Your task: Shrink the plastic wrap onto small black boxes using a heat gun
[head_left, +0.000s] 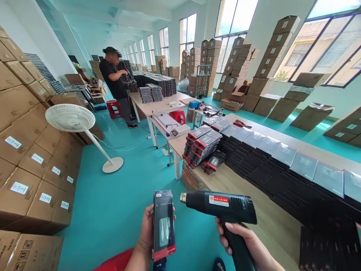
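My left hand (147,224) is closed around a slim black retail box (164,222) with a red lower edge and a cable pictured on its front. The box stands nearly upright, its face turned toward me. In my right hand (239,235) is a dark heat gun (225,206) bearing a red and white label; my fingers wrap its handle. Its metal nozzle points left at the upper part of the box, a small gap away. Whether the heat gun is running cannot be seen.
On the table (254,195) at right sit stacked wrapped boxes (201,143) and long rows of black boxes (265,169). A white fan (70,117) and piled cartons (34,150) stand left. Another person (114,82) works at a farther table beside a red stool (113,109).
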